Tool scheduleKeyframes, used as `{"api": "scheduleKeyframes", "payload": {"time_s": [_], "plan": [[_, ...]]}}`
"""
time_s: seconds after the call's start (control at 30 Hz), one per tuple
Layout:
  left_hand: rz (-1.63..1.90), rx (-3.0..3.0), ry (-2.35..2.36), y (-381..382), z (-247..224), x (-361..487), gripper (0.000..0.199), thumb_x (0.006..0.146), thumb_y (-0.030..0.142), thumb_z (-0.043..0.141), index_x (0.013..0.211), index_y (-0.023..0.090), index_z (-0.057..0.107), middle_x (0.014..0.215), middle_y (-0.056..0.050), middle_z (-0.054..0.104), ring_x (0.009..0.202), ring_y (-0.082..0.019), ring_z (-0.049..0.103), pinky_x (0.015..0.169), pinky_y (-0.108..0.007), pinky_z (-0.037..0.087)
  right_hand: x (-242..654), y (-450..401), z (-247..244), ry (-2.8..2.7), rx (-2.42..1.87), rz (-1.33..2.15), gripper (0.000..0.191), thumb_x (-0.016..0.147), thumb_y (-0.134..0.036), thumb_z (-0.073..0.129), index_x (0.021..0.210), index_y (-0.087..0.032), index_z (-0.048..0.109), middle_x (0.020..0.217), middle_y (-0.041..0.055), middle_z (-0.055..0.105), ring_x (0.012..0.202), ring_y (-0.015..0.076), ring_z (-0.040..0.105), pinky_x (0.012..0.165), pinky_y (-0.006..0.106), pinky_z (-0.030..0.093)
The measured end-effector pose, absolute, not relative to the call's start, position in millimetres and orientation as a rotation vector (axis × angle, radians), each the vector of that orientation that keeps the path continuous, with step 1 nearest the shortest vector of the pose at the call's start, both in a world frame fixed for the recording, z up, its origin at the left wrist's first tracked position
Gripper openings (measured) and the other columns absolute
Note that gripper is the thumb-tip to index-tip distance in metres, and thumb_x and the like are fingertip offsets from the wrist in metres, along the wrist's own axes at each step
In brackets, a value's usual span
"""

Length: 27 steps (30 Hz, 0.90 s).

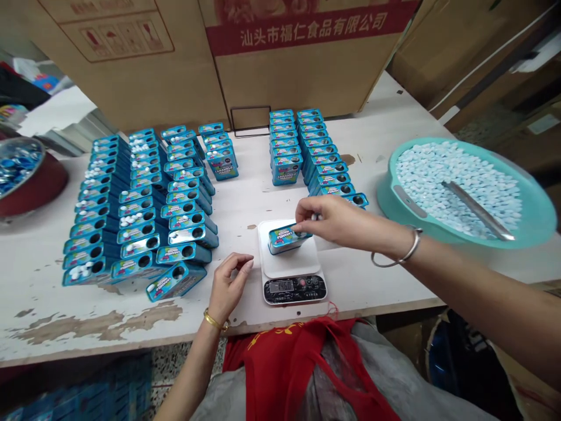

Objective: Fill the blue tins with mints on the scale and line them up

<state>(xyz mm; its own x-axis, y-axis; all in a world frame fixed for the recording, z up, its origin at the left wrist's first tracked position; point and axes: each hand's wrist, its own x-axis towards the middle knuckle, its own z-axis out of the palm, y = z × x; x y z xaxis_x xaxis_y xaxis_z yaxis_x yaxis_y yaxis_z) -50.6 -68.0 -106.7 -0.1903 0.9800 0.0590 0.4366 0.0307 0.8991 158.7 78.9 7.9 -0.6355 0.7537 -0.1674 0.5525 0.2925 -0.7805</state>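
one tin (283,235) on the scale (283,269), right grip (335,219) at its end, can't tell if pinching; left grip (228,282) empty, curled. tins at left (173,252) uncapped, some bearing pellets (131,220); looks mid-batch.

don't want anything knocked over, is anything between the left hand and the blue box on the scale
Nothing visible blocks it: only a strip of white tabletop and part of the digital scale lie between the left hand and the blue Caramelo box. The right hand is at the box's right end.
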Motion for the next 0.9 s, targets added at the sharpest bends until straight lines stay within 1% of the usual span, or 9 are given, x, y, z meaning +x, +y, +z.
{"api": "scheduleKeyframes", "payload": {"time_s": [0.13,0.17,0.27,0.37,0.5,0.6,0.67,0.77,0.9], "plan": [[1.119,1.414,1.703,-70,-111,-53,0.018,0.085,0.032,0.055,0.089,0.017,0.064,0.083,-0.004,0.062,0.075,-0.014,0.055,0.067,-0.025,0.043,177,80,14,-1.693,-1.29,1.876,0.025,0.075,-0.041,0.065,0.069,-0.017,0.056,0.06,-0.0041,0.045,0.046,0.0058,0.029,0.043,0.023,0.02],[1.116,1.404,1.706,-70,-113,-53,0.018,0.085,0.033,0.055,0.089,0.017,0.064,0.083,-0.004,0.062,0.075,-0.014,0.056,0.066,-0.025,0.043,184,79,15,-1.553,-1.32,1.952,0.025,0.074,-0.04,0.066,0.071,-0.017,0.057,0.062,-0.0034,0.047,0.047,0.0054,0.03,0.042,0.023,0.021],[1.103,1.38,1.714,-71,-117,-55,0.018,0.085,0.033,0.055,0.088,0.017,0.064,0.083,-0.004,0.062,0.076,-0.014,0.056,0.066,-0.025,0.043,204,75,10,-1.346,-1.425,1.99,0.02,0.069,-0.031,0.072,0.078,-0.017,0.061,0.074,0.0011,0.056,0.056,0.0078,0.043,0.047,0.023,0.032],[1.101,1.369,1.709,-70,-120,-54,0.018,0.085,0.034,0.056,0.088,0.018,0.064,0.083,-0.004,0.062,0.077,-0.015,0.057,0.066,-0.025,0.044,215,68,4,-1.365,-1.516,1.948,0.02,0.069,-0.028,0.07,0.084,-0.017,0.063,0.077,0.0021,0.058,0.061,0.0098,0.048,0.053,0.024,0.037],[1.094,1.37,1.707,-69,-120,-53,0.019,0.085,0.034,0.055,0.088,0.018,0.064,0.084,-0.004,0.062,0.077,-0.015,0.057,0.066,-0.025,0.044,207,61,4,-1.613,-1.489,1.783,0.02,0.077,-0.034,0.062,0.089,-0.018,0.062,0.07,-0.0012,0.054,0.057,0.009,0.043,0.053,0.024,0.035],[1.094,1.384,1.711,-69,-119,-53,0.019,0.085,0.034,0.055,0.088,0.018,0.064,0.084,-0.004,0.062,0.077,-0.015,0.057,0.067,-0.025,0.044,190,59,8,-1.907,-1.401,1.622,0.02,0.082,-0.032,0.055,0.095,-0.017,0.061,0.068,-0.001,0.054,0.057,0.0105,0.044,0.053,0.025,0.034],[1.101,1.39,1.714,-69,-120,-54,0.019,0.085,0.034,0.055,0.089,0.018,0.064,0.085,-0.004,0.062,0.079,-0.015,0.057,0.069,-0.025,0.044,179,60,8,-2.097,-1.305,1.488,0.017,0.083,-0.028,0.052,0.092,-0.016,0.061,0.073,0.0012,0.058,0.063,0.0121,0.049,0.057,0.027,0.038],[1.104,1.386,1.723,-70,-122,-56,0.019,0.085,0.035,0.055,0.089,0.018,0.064,0.085,-0.004,0.062,0.078,-0.015,0.057,0.069,-0.025,0.044,170,62,5,-2.316,-1.12,1.249,0.014,0.082,-0.019,0.052,0.093,-0.016,0.061,0.092,0.0056,0.061,0.078,0.0151,0.054,0.07,0.03,0.043],[1.105,1.357,1.714,-71,-124,-58,0.02,0.085,0.035,0.055,0.089,0.018,0.064,0.084,-0.004,0.061,0.077,-0.015,0.056,0.068,-0.025,0.045,168,63,0,-2.456,-0.987,1.079,0.027,0.08,-0.01,0.049,0.104,-0.02,0.057,0.106,0.0065,0.059,0.091,0.0169,0.055,0.079,0.032,0.044]]}}
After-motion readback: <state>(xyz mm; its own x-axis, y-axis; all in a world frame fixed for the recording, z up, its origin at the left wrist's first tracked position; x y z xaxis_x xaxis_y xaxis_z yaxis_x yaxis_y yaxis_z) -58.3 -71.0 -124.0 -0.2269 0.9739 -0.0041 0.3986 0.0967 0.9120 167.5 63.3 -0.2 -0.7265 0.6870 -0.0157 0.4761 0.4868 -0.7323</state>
